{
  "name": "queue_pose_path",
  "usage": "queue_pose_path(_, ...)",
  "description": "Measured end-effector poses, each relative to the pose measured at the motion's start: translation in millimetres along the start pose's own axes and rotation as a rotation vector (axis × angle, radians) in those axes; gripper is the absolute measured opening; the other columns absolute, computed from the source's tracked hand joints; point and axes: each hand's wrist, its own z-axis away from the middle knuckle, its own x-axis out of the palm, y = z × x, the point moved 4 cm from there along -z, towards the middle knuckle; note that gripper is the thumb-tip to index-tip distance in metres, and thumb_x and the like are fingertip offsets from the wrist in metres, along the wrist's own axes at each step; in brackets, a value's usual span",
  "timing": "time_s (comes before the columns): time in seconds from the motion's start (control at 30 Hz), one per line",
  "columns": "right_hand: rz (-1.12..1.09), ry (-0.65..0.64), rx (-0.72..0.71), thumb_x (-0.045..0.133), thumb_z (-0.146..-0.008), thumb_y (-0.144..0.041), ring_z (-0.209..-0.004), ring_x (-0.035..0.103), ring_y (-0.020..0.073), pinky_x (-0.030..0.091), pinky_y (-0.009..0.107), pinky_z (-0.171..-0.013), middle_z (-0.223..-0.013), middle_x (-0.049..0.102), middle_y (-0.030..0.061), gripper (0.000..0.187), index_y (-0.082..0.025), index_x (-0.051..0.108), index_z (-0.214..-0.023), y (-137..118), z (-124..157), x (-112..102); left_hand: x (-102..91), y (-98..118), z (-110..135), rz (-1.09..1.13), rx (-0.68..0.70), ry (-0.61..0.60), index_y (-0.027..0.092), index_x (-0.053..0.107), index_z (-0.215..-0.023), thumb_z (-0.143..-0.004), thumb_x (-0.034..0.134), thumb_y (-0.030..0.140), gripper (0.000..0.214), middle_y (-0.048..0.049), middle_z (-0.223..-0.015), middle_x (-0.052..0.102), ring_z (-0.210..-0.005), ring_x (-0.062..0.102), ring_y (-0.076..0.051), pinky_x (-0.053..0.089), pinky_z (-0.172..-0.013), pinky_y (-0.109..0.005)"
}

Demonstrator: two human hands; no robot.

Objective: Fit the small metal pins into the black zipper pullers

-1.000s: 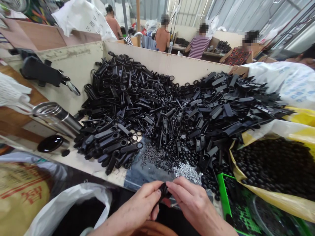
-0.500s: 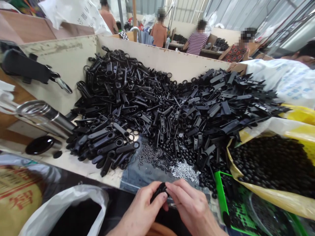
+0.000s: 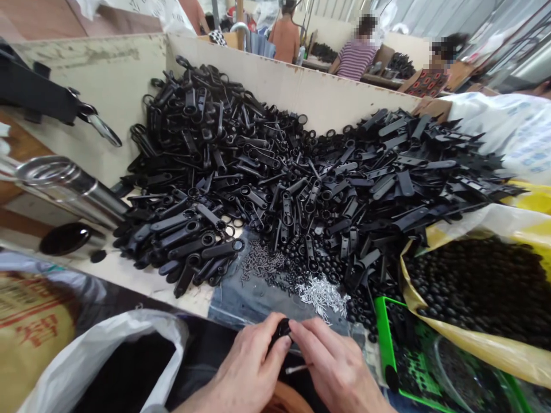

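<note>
My left hand (image 3: 247, 373) and my right hand (image 3: 333, 367) meet at the bottom middle, both pinched on one small black plastic part (image 3: 282, 331) held between the fingertips. A thin pale pin (image 3: 297, 369) shows just under the fingers. Right in front lie a small heap of silver pins (image 3: 322, 295) and dark screws (image 3: 262, 265) on a grey cloth. Beyond them a big pile of black plastic handle pieces (image 3: 275, 172) fills the bin.
Pale board walls (image 3: 301, 97) ring the bin. A steel flask (image 3: 64, 183) and black lid (image 3: 64, 238) lie left. A white bag (image 3: 124, 338) gapes lower left. A yellow bag of black beads (image 3: 482, 287) and green tray (image 3: 387, 338) sit right. Several people sit behind.
The view has tilted down slightly, so the pile sits higher in frame. Both hands stay together on the small black part, and a thin pale pin now shows below the fingers.
</note>
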Motion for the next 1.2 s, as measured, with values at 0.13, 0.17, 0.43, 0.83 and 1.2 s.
queue_pose_path(0.13, 0.018, -0.009, -0.011, 0.032, -0.107, -0.011, -0.064, 0.072, 0.0155, 0.057, 0.021, -0.056, -0.083, 0.073, 0.0094, 0.035, -0.01, 0.066, -0.115, -0.4, 3.1, 1.0, 4.1, 0.1, 0.3, -0.026, 0.078, 0.014, 0.021, 0.062, -0.124, -0.099, 0.035, 0.032, 0.038, -0.0114, -0.117, 0.077, -0.108, 0.071, -0.027, 0.053, -0.096, -0.038)
queue_pose_path(0.17, 0.001, 0.002, -0.004, 0.035, -0.106, -0.01, -0.066, 0.073, 0.0154, 0.057, 0.021, -0.057, -0.086, 0.073, 0.0093, 0.032, -0.011, 0.066, -0.117, 0.2, 3.8, 1.1, 3.6, 0.2, 0.3, -0.017, 0.067, 0.017, 0.021, 0.062, -0.124, -0.099, 0.036, 0.032, 0.038, -0.0113, -0.118, 0.077, -0.109, 0.071, -0.027, 0.054, -0.096, -0.037)
queue_pose_path(0.43, -0.377, 0.09, 0.349, 0.058, -0.103, -0.03, -0.062, 0.065, 0.0136, 0.056, 0.02, -0.061, -0.08, 0.069, 0.0009, 0.037, -0.024, 0.059, -0.14, 11.5, 10.0, 14.4, -10.2, 3.1, 8.1, 0.017, 0.19, 0.084, 0.028, 0.063, -0.128, -0.099, 0.044, 0.028, 0.035, -0.0037, -0.122, 0.078, -0.103, 0.075, -0.021, 0.058, -0.089, -0.026)
queue_pose_path(0.83, -1.034, -0.05, 0.929, 0.075, -0.08, -0.064, -0.073, 0.067, 0.0218, 0.056, 0.033, -0.07, -0.083, 0.076, 0.0081, 0.053, -0.017, 0.08, -0.103, 20.0, 14.5, 82.6, -12.3, -49.9, 14.7, -0.195, 0.125, 0.183, 0.02, 0.046, -0.145, -0.095, 0.049, 0.023, 0.05, -0.0153, -0.137, 0.066, -0.126, 0.061, -0.032, 0.046, -0.107, -0.052)
queue_pose_path(1.2, -0.818, -0.183, 0.594, 0.057, -0.098, -0.043, -0.071, 0.067, 0.0168, 0.05, 0.027, -0.066, -0.082, 0.066, 0.0034, 0.034, -0.021, 0.08, -0.109, 19.5, -27.8, 61.5, -19.4, -23.0, 19.1, 0.841, -0.37, -0.204, 0.002, 0.012, -0.155, -0.075, 0.071, 0.05, 0.11, 0.0042, -0.064, 0.063, -0.051, 0.044, -0.01, 0.032, -0.061, -0.026)
